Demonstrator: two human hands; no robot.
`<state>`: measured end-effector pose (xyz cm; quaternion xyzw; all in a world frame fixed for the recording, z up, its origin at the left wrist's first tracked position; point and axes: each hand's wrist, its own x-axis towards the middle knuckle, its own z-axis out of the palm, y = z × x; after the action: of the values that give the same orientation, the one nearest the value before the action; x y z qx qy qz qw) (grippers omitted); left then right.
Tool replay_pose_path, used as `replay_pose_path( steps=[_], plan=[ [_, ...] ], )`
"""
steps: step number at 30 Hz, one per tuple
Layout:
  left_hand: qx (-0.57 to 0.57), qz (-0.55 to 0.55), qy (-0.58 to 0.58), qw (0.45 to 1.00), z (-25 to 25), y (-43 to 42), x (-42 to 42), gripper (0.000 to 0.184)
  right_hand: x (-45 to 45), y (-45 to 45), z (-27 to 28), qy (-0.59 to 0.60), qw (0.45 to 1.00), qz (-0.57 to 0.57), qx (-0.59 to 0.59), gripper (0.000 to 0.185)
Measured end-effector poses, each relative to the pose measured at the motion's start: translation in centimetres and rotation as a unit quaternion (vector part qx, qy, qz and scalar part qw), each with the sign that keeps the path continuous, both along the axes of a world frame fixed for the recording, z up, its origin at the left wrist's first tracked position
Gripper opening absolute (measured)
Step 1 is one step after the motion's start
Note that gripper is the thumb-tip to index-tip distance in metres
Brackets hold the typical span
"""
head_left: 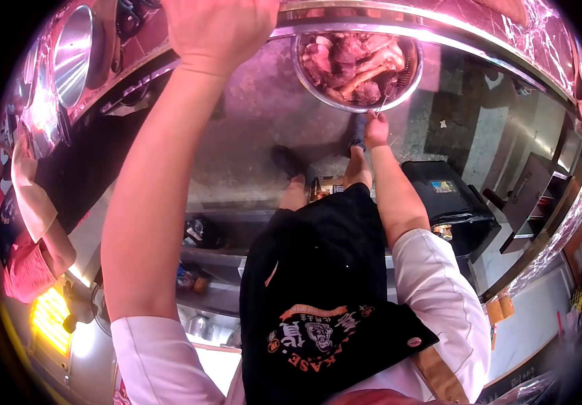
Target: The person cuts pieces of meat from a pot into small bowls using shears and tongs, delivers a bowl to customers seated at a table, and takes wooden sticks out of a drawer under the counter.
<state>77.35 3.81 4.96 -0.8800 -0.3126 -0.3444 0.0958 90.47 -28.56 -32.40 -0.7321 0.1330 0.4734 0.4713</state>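
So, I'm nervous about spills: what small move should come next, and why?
Probably bring the left hand down to steady the metal bowl at its left rim: it is piled with bony meat, only the right hand is at its near edge, and no support shows beneath it.

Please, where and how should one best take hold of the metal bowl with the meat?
Probably by the metal bowl's rim, coming from the near side, beside the right hand: the round edge is exposed there, while meat fills much of the inside.
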Motion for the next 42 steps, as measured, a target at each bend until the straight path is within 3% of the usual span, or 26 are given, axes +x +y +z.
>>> replay_pose_path(
  steps=[2,4,5,8,10,16,17,20,21,24,29,32,34,35,36,37,38,39,42],
  plan=[
    [0.003,-0.002,-0.002,1.000,0.1,0.0,0.0,0.030,-1.6,1.2,1.9,0.023,0.999,0.020,-0.028,0.016],
    [0.001,0.008,0.014,1.000,0.2,-0.1,0.1,0.030,-3.3,2.1,2.0,-0.005,0.997,-0.049,0.058,0.015],
    [0.002,0.006,0.014,1.000,0.2,0.0,0.2,0.030,-3.0,1.9,2.5,0.044,0.998,0.011,-0.032,0.014],
    [0.018,-0.002,0.009,1.000,0.1,0.0,0.1,0.031,-4.1,2.4,2.5,0.059,0.998,-0.022,0.008,0.014],
    [-0.035,0.008,0.022,0.999,0.3,0.0,0.0,0.031,-4.1,2.4,2.0,0.042,0.999,-0.011,0.004,0.014],
    [0.005,-0.025,-0.002,1.000,-0.9,0.9,-0.6,0.036,-3.6,5.3,4.8,-0.006,0.994,0.029,-0.110,0.024],
    [-0.042,-0.003,0.055,0.998,-0.6,0.6,-0.9,0.029,-3.3,5.6,4.0,-0.020,0.991,0.048,-0.121,0.024],
    [-0.073,0.036,0.061,0.995,-0.2,0.3,-0.8,0.028,-1.8,8.3,5.3,-0.044,0.991,0.061,-0.113,0.024],
    [-0.093,0.049,0.066,0.992,-0.1,0.2,-0.7,0.029,-1.5,7.3,-0.2,-0.052,0.994,0.066,-0.073,0.023],
    [-0.114,0.050,0.073,0.989,0.7,0.0,-0.5,0.029,1.4,12.1,2.7,-0.050,0.988,0.100,-0.105,0.022],
    [-0.136,0.048,0.088,0.986,1.3,-0.1,-0.4,0.038,5.9,17.8,1.2,-0.043,0.996,0.081,0.007,0.022],
    [-0.120,0.036,0.112,0.986,1.8,0.0,-0.1,0.042,8.2,18.7,1.4,0.003,0.986,0.036,0.163,0.023],
    [-0.139,0.009,0.149,0.979,2.2,-0.1,-0.3,0.041,8.4,16.8,3.1,0.118,0.899,-0.154,0.394,0.023],
    [-0.142,-0.009,0.171,0.975,2.7,-0.1,-0.2,0.041,8.5,15.2,4.7,0.130,0.876,-0.166,0.435,0.023],
    [-0.144,-0.029,0.193,0.970,3.2,0.0,0.0,0.041,10.0,13.0,6.5,-0.036,0.946,0.155,0.283,0.027],
    [-0.153,-0.035,0.200,0.967,3.5,0.1,0.1,0.040,11.1,10.7,9.2,-0.081,0.926,0.358,0.091,0.030],
    [-0.162,-0.041,0.209,0.964,3.7,0.1,0.1,0.040,11.9,8.4,13.4,-0.073,0.924,0.368,0.080,0.033],
    [-0.171,-0.045,0.199,0.964,3.9,0.0,0.2,0.040,12.0,5.3,14.0,-0.145,0.896,0.419,-0.013,0.040],
    [-0.203,-0.061,0.183,0.960,3.9,0.3,-0.1,0.039,13.8,-4.5,18.3,-0.151,0.866,0.460,-0.123,0.036]
  ],
)
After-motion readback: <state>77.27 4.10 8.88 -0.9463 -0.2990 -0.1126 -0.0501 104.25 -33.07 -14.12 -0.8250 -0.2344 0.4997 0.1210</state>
